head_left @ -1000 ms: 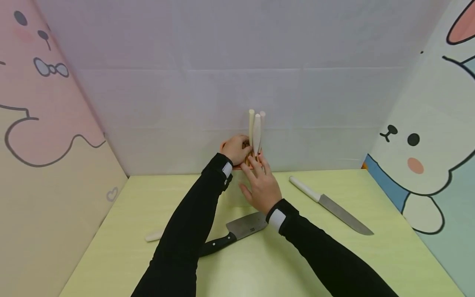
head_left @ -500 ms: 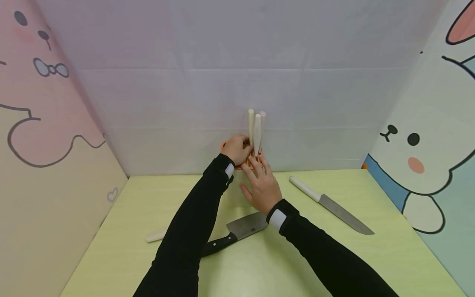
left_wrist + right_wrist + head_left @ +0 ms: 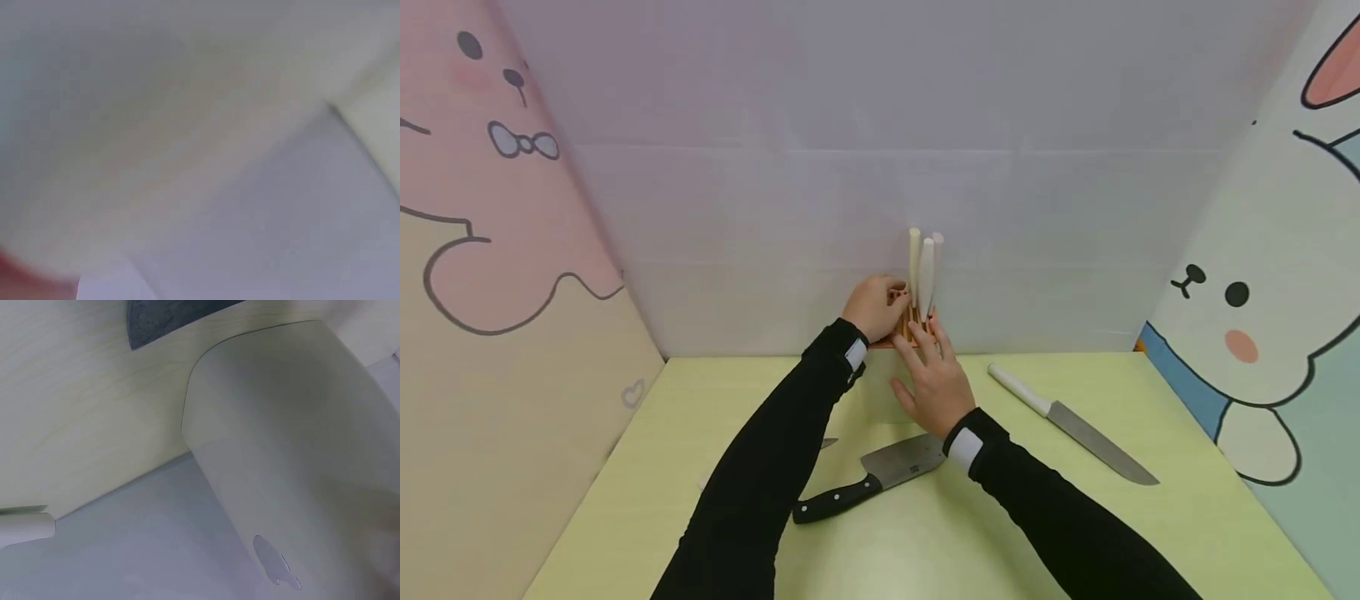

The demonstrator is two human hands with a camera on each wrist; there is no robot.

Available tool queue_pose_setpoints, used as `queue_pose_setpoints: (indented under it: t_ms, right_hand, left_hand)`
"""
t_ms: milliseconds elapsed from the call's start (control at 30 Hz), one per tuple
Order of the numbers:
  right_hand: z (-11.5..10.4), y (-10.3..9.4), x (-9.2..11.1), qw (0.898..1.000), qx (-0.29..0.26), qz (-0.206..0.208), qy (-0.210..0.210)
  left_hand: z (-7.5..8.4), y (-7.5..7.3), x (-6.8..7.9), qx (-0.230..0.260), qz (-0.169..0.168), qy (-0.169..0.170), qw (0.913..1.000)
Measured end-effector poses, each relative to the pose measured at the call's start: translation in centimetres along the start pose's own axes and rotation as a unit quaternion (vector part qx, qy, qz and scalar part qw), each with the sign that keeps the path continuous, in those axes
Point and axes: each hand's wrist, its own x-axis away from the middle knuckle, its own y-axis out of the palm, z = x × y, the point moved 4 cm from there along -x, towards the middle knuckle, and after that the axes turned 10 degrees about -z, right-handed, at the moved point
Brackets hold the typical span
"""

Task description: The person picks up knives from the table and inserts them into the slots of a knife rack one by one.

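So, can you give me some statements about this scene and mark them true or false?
1. The left hand and right hand are both at the holder. True.
2. The cleaver has a white handle. False: the cleaver has a black one.
3. Three pale handles stick up from the holder. True.
4. The right hand grips the cleaver. False: the cleaver lies on the table.

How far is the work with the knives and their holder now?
Looks done: three pale handles stand in the holder.

In hand: the left hand is at the holder's top and the right hand rests at its front rim; whether either grips a knife is unclear.

Probably left, if everything goes in: the black-handled cleaver and white-handled knife on the table, plus a blade tip beside the left sleeve.
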Motion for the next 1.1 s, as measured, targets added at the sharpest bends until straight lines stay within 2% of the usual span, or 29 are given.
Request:
queue_pose_setpoints:
  t_ms: [200,367,467,633,800,900,967,1100]
  right_hand:
    - [1.2,0.1,0.2,1.000,0.010,0.009,0.006]
    - [1.3,0.3,-0.6,1.000,0.003,0.004,0.001]
    - [1.0,0.5,-1.0,1.000,0.000,0.000,0.002]
    - [0.6,0.8,-1.3,1.000,0.000,0.004,0.008]
    - [0.2,1.0,-1.9,1.000,-0.007,0.005,-0.005]
    - [0.0,1.0,-2.2,0.999,-0.034,0.000,-0.017]
    - [0.2,0.7,-2.1,0.997,-0.076,-0.003,-0.020]
    - [2.4,-0.8,-0.2,0.986,-0.168,-0.001,0.009]
  left_hand:
    - [-0.1,0.7,2.6,-0.074,-0.035,0.050,0.9954]
    - [-1.1,1.1,3.4,-0.126,-0.034,0.044,0.9905]
    - [-1.8,1.1,3.6,-0.139,-0.024,0.041,0.9891]
    - [-2.5,1.0,3.8,-0.139,-0.016,0.054,0.9886]
    - [-3.2,0.5,4.1,-0.119,-0.008,0.051,0.9915]
    - [-3.7,0.3,4.4,-0.119,0.008,0.053,0.9915]
    - [-3.9,0.4,4.7,-0.123,0.014,0.054,0.9909]
    - [-3.8,0.8,5.0,-0.113,0.016,0.052,0.9921]
